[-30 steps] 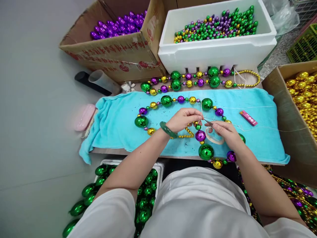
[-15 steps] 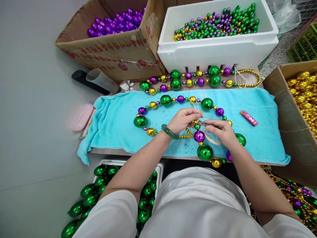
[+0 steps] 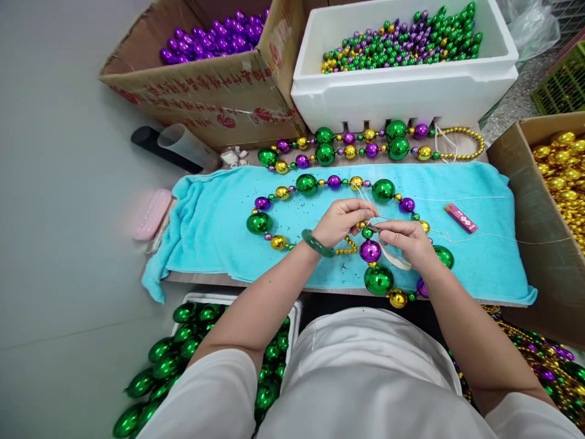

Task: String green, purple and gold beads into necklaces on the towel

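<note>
We see both forearms angled inward, bare. Left hand [image 3: 340, 221] and right hand [image 3: 406, 239] meet fingertip to fingertip, fingers curled in pinch, both knuckles facing up.

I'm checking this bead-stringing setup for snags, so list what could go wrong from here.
1. The left hand and right hand pinch the thin thread at the bead loop; if either grip slips, beads may slide off.
2. The large green bead and gold bead lie at the towel's near edge and could drag the strand down.
3. Loose thread trails near the red packet and could catch on it.
</note>
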Demonstrator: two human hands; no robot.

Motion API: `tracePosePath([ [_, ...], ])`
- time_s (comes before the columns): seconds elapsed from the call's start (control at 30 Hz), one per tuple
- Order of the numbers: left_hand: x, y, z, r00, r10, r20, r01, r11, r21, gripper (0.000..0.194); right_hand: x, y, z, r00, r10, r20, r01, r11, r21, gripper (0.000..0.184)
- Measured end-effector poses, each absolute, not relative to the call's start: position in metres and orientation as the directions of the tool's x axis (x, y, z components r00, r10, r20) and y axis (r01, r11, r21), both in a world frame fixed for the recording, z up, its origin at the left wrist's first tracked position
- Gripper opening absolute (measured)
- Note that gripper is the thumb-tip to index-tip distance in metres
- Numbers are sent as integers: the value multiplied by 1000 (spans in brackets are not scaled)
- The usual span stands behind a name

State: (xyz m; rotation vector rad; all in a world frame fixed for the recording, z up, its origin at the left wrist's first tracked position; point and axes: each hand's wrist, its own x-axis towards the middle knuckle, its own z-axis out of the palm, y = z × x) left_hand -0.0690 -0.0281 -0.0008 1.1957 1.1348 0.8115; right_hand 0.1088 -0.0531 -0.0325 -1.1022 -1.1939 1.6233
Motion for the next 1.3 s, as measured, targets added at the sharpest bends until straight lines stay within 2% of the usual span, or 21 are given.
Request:
tracePosePath([
  [0.1, -68, -29, -2, 267, 943, -201, 59, 192, 980, 22, 110, -53, -33, -322, 902, -288, -154, -351, -924, 34],
  [0.17, -67, -29, -3, 262, 946, -189, 50, 182, 982, 22, 111, -53, -34, -342, 887, -311, -167, -384, -908, 35],
  [0.57, -66, -28, -2, 263, 949, -177, 54, 169, 984, 22, 110, -48, -38, -324, 914, -246, -175, -313, -934, 23],
  [1.0, -57, -28, 0, 358, 925, -123, 13, 126, 992, 16, 125, -53, -37, -319, 914, -249, -177, -316, -932, 21],
  [1.3, -54, -29, -6, 327, 933, -149, -12, 161, 987, 17, 123, -56, -33, -313, 918, -244, -248, -327, -912, 22],
])
